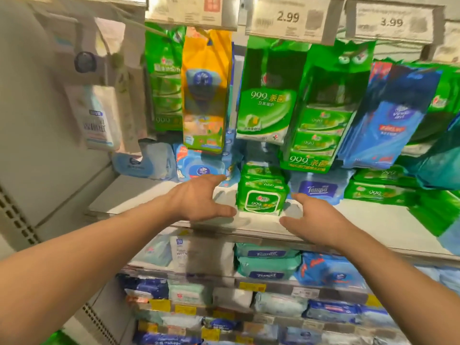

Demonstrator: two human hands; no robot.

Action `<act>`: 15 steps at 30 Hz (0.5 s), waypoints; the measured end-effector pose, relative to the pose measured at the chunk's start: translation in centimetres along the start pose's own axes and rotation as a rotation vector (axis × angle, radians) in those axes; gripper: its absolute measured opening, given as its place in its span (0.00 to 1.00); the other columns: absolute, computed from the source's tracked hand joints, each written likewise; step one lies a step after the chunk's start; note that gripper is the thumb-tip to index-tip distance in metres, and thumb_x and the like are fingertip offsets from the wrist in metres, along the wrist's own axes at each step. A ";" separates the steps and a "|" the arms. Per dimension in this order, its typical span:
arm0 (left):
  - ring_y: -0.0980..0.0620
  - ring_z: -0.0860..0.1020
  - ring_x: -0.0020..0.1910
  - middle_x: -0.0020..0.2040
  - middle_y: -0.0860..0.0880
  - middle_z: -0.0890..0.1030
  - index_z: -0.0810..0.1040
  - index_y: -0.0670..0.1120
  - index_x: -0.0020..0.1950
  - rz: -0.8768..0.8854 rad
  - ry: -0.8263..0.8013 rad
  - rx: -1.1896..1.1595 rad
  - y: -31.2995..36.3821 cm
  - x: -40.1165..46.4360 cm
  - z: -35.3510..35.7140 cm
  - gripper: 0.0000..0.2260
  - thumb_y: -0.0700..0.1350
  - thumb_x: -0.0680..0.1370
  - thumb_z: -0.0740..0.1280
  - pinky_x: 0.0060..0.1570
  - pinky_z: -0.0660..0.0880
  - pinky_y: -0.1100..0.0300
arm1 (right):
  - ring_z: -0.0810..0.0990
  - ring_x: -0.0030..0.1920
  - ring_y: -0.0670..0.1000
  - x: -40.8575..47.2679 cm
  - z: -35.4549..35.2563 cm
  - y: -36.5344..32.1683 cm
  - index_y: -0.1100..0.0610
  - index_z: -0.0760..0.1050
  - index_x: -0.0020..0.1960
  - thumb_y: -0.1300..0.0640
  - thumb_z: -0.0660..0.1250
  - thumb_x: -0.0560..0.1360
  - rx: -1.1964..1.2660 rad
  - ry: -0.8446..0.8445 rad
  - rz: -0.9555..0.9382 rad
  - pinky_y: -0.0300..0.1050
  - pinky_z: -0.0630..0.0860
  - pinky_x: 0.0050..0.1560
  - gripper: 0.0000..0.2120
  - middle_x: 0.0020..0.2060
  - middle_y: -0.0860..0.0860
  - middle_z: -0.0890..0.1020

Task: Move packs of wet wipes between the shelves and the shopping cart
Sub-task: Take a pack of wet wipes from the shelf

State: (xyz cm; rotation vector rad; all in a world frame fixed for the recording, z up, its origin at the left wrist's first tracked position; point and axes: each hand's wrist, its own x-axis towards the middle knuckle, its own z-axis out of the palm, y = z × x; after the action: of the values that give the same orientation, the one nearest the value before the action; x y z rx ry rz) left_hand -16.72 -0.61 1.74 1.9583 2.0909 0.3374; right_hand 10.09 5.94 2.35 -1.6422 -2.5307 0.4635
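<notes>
Left hand (199,197): nearest the camera with its bare forearm; fingers spread wide and holding nothing; thumb tip just beside the left edge of the green pack, fingertips near the blue pack
White bottle (98,120): hangs at far left on the side panel; its writing is too blurred to read
Yellow bag (205,90): hangs from the upper rail, bottom edge just above the blue pack (201,168) lying on the shelf (139,195)
Green pack (261,192): stack of wet wipes on the shelf between the two hands, lid label reads "999"; touching neither hand that I can tell
Hanging green bags (267,105): printed "999" with Chinese characters; price tag (288,17) above reads "2.99"
Tempo pack (319,189): blue, on the shelf just behind the right hand
Right hand (316,220): open wide, empty, just right of the green pack
Blue bags (388,115): hang under a tag (392,21) reading "3.99"
</notes>
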 end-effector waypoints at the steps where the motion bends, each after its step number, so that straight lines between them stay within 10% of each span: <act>1: 0.49 0.62 0.80 0.82 0.51 0.62 0.56 0.52 0.84 0.015 -0.002 -0.021 -0.3 1.0 0.1 0.45 0.67 0.74 0.71 0.76 0.60 0.56 | 0.73 0.71 0.54 0.7 0.0 -0.2 0.54 0.63 0.79 0.43 0.70 0.77 0.011 -0.003 0.012 0.43 0.69 0.63 0.35 0.74 0.53 0.73; 9: 0.53 0.66 0.77 0.81 0.53 0.64 0.53 0.50 0.84 0.121 -0.021 -0.344 -1.7 6.2 3.1 0.62 0.74 0.59 0.75 0.76 0.65 0.55 | 0.73 0.71 0.54 5.5 2.3 0.8 0.57 0.64 0.78 0.41 0.80 0.67 0.240 0.054 0.138 0.41 0.69 0.61 0.46 0.73 0.52 0.74; 15: 0.60 0.75 0.69 0.68 0.61 0.78 0.69 0.57 0.75 0.171 0.012 -0.641 -1.0 8.0 5.4 0.43 0.59 0.63 0.83 0.71 0.71 0.55 | 0.79 0.65 0.49 7.5 5.2 1.9 0.57 0.62 0.78 0.38 0.84 0.55 0.636 0.105 0.126 0.52 0.76 0.67 0.60 0.67 0.52 0.79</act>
State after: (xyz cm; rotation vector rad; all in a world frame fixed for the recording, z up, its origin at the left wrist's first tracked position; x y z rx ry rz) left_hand -16.31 7.23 -3.95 1.7239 1.5448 0.9223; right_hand 7.37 12.31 -3.86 -1.5132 -1.9155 1.0308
